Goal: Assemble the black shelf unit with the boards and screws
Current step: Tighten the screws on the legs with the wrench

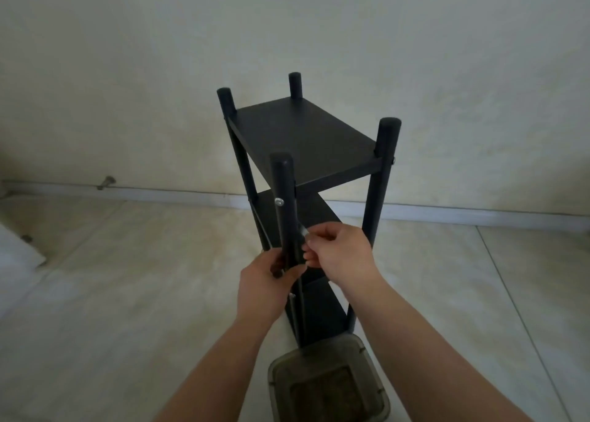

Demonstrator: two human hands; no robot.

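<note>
- Left hand point(265, 289) grips the near post point(285, 217) of the black shelf unit point(306, 140).
- Right hand point(340, 250) pinches a small silvery tool point(302, 230) just beside that post, above the left fingers.

Two bare forearms, no sleeves; left hand point(261, 289), right hand point(343, 252) ungloved, no rings.
</note>
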